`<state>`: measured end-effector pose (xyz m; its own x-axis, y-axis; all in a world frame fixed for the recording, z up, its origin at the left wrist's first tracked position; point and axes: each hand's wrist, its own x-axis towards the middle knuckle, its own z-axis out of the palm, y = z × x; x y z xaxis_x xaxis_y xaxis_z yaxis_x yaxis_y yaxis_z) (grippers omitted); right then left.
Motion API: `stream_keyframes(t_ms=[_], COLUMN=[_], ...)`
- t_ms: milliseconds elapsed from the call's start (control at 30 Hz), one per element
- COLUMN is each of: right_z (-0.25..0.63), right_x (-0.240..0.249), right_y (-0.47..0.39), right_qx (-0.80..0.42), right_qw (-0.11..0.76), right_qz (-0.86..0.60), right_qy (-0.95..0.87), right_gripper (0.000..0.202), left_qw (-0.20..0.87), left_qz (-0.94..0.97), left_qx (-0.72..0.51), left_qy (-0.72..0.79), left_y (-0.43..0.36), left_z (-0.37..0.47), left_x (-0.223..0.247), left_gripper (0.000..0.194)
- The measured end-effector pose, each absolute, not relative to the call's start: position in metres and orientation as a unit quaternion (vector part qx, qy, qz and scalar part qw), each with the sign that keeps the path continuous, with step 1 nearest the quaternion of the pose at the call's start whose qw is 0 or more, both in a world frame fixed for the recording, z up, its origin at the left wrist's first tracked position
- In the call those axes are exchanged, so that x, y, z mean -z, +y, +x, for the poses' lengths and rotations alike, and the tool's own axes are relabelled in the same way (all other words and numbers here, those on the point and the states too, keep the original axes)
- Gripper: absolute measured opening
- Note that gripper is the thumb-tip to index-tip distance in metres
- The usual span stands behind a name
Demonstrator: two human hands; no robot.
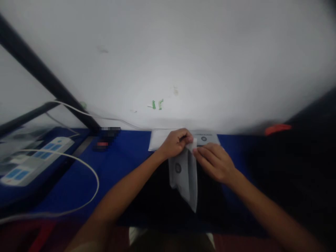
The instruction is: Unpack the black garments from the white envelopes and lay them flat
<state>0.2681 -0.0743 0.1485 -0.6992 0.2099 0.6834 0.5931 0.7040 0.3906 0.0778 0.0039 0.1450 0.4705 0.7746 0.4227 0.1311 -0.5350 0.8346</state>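
Observation:
Between my two hands hangs a pale grey pouch (181, 175) with a dark round mark on its side. My left hand (175, 142) pinches its top edge from the left. From the right, the fingers of my right hand (216, 161) close on the opposite side of the same top edge, near a white strip (193, 144). The pouch hangs down, its lower corner pointing toward me. Behind my hands, a white packet (159, 138) and a grey printed packet (206, 138) lie on the blue table (126, 150).
A white power strip (60, 141) with blue sockets sits at the left. A white cable (97, 178) loops across the table. A dark object (106, 138), blurred out, lies by a black frame bar (52, 84). An orange item (277, 129) rests on something dark at the right.

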Motion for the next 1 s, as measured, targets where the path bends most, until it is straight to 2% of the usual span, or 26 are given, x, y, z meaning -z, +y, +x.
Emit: stream_keyframes(t_ms=[167, 300, 400, 467, 567, 700, 800, 933, 1000], right_z=[0.267, 0.268, 0.267, 0.265, 0.262, 0.263, 0.265, 0.258, 0.251], right_x=[-0.164, -0.168, -0.168, -0.164, -0.155, -0.142, -0.132, -0.108, -0.092], right_y=[-0.104, -0.126, -0.126, -0.120, -0.111, -0.105, -0.100, -0.089, -0.083], right_qx=[0.292, 0.263, 0.168, 0.081, -0.019, -0.031, -0.017, -0.029, -0.002], right_qw=[0.253, 0.257, 0.324, 0.363, 0.360, 0.312, 0.223, 0.123, 0.107], right_qz=[-0.118, -0.074, -0.074, -0.129, -0.201, -0.223, -0.210, -0.151, -0.150], right_qy=[-0.915, -0.927, -0.928, -0.919, -0.911, -0.923, -0.952, -0.981, -0.983], right_gripper=[0.028, 0.018, 0.023, 0.025, 0.015, 0.015, 0.024, 0.014, 0.018], left_qw=[0.347, 0.361, 0.398, 0.428, 0.460, 0.479, 0.484, 0.499, 0.508], left_qz=[0.706, 0.691, 0.701, 0.713, 0.725, 0.717, 0.709, 0.705, 0.706], left_qx=[-0.494, -0.497, -0.466, -0.434, -0.389, -0.365, -0.365, -0.352, -0.344], left_qy=[0.371, 0.379, 0.365, 0.347, 0.334, 0.352, 0.362, 0.360, 0.355], left_y=[0.039, 0.043, 0.026, 0.013, 0.002, 0.001, -0.001, -0.009, -0.013], left_z=[0.061, 0.050, 0.051, 0.055, 0.061, 0.070, 0.079, 0.094, 0.099], left_x=[-0.148, -0.149, -0.152, -0.153, -0.148, -0.122, -0.098, -0.076, -0.072], left_gripper=[0.020, 0.025, 0.030, 0.030, 0.029, 0.030, 0.029, 0.028, 0.028])
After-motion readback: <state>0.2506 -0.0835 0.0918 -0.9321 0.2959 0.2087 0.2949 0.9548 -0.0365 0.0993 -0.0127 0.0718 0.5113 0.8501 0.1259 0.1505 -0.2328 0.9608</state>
